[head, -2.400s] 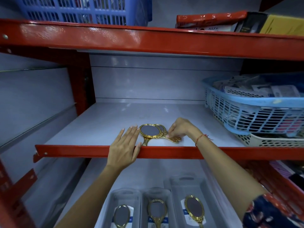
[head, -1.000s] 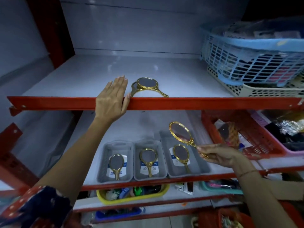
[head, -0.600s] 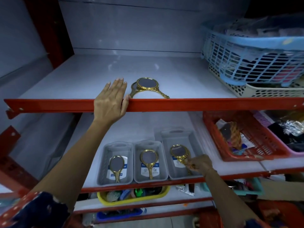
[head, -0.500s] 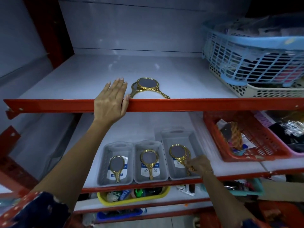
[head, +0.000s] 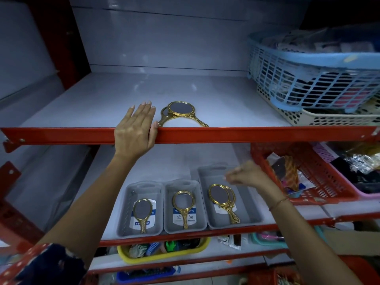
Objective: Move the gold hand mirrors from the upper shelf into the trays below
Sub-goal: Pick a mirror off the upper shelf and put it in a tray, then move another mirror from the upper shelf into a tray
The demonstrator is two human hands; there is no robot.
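Observation:
Two gold hand mirrors lie overlapped near the front of the upper shelf. My left hand rests flat on that shelf's red front edge, just left of them, holding nothing. Below stand three grey trays: the left tray and the middle tray each hold one gold mirror, and the right tray holds two stacked gold mirrors. My right hand hovers above the right tray's far end, blurred, fingers loosely curled, with nothing in it.
A blue mesh basket on a cream basket fills the upper shelf's right side. A red basket of goods sits right of the trays. A yellow tub of small items stands on the shelf beneath.
My right hand carried one mirror down from the upper shelf, laid it on the mirror in the right tray, let go and lifted away. My left hand stayed on the shelf edge.

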